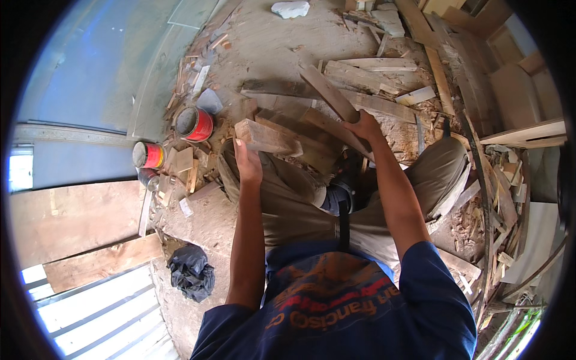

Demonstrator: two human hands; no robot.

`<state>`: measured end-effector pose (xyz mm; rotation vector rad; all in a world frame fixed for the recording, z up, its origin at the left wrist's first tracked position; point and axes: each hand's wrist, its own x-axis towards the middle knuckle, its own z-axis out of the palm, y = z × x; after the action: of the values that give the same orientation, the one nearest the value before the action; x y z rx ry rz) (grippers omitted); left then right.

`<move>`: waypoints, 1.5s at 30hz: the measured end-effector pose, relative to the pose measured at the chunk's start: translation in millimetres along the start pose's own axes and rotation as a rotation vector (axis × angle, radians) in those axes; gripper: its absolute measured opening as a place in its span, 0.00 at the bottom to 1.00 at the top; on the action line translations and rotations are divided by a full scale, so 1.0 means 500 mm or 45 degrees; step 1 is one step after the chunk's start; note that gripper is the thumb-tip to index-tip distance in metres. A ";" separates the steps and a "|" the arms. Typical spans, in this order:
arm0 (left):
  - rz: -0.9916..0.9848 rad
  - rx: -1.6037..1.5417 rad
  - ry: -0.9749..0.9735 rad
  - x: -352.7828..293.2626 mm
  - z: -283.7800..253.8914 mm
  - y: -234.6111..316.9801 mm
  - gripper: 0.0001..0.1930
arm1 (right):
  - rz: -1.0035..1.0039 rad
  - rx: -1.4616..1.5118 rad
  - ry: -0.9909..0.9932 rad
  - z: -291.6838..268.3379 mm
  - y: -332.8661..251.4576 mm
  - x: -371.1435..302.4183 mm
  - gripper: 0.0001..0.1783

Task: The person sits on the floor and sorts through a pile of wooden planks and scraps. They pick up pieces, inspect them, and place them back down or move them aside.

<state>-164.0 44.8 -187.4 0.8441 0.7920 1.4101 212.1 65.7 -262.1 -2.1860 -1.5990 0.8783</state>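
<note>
My left hand [248, 162] grips the end of a short, thick wooden block [270, 138], with the thumb along its near end face. The block lies slanted above my left knee, its other end pointing right. In my right hand [365, 128] is a long narrow wooden board [328, 92], held near its lower end and tilted up toward the far left. Its fingers are partly hidden behind the board. Several wood pieces lie under and between the two, among them a plank [336, 129] just below my right hand. My shoe [339, 195] sits between my bent legs.
At the left stand a red paint can [195, 124] and a smaller red and yellow can [148, 155]. A black plastic bag [191, 273] lies at the lower left. Loose planks [384, 108] and scraps cover the far right ground. A white stone [290, 9] lies far off.
</note>
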 end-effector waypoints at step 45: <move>0.076 0.693 0.055 0.033 -0.026 -0.089 0.29 | -0.541 -0.747 0.236 0.272 0.039 -0.017 0.17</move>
<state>-153.0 62.3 -232.2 1.2616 1.2209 1.2816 140.0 35.2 -375.2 -2.0360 -2.3055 0.0791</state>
